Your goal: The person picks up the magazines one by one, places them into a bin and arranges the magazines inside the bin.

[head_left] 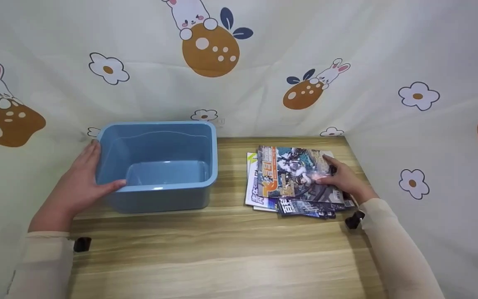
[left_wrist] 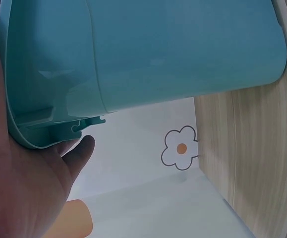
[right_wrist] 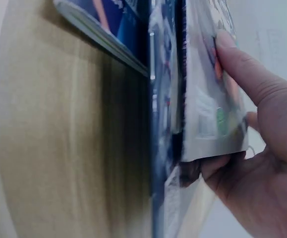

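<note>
A blue plastic bin (head_left: 160, 199) stands on the left of the table, with nothing inside it. My left hand (head_left: 79, 182) grips its left corner, thumb over the front rim and fingers along the left side. In the left wrist view the fingers wrap the rim of the bin (left_wrist: 183, 54). On the right lies a loose stack of magazines (head_left: 259, 203). My right hand (head_left: 345, 180) pinches the right edge of the top magazine (head_left: 297, 174), thumb on its cover. The right wrist view shows fingers under that magazine (right_wrist: 207, 119), above the others.
The wood-grain table (head_left: 222, 253) reaches back to a pale curtain (head_left: 259, 91) printed with rabbits and flowers. This curtain also closes in the left and right sides. Bare tabletop shows between the bin and the magazines and along the front.
</note>
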The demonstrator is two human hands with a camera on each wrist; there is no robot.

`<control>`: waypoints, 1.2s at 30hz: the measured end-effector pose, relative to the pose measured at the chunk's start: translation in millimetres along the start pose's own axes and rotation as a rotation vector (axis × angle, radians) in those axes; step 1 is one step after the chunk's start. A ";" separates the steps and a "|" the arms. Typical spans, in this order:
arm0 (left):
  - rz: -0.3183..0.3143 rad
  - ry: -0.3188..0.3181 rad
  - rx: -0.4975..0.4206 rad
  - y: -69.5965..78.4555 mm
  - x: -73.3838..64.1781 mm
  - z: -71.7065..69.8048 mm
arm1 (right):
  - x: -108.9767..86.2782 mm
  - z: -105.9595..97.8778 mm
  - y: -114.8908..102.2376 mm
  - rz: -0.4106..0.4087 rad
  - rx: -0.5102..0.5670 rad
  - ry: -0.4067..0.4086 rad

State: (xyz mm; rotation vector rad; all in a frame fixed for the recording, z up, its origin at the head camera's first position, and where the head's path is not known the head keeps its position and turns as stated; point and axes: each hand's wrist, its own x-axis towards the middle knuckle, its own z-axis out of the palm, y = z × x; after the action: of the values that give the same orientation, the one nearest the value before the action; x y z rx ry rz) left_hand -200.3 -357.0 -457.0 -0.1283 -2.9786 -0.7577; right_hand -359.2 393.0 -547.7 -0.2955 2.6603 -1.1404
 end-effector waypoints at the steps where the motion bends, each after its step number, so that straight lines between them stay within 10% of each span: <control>1: 0.001 0.001 -0.001 0.0 0.1 0.0 | -0.9 -0.3 0.5 0.001 0.036 -0.005; 12: -0.009 0.005 -0.008 2.8 -1.7 -0.5 | -0.2 -0.3 13.0 -0.001 0.367 0.005; 36: 0.006 0.004 0.005 2.8 -0.5 -0.2 | 1.2 -0.4 16.4 0.091 0.557 0.055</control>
State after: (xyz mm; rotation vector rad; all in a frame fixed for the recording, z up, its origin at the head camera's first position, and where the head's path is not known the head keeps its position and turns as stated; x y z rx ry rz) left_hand -199.5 -354.6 -455.5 -0.1344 -2.9744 -0.7496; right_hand -362.0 404.0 -559.5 -0.0395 2.2426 -1.8013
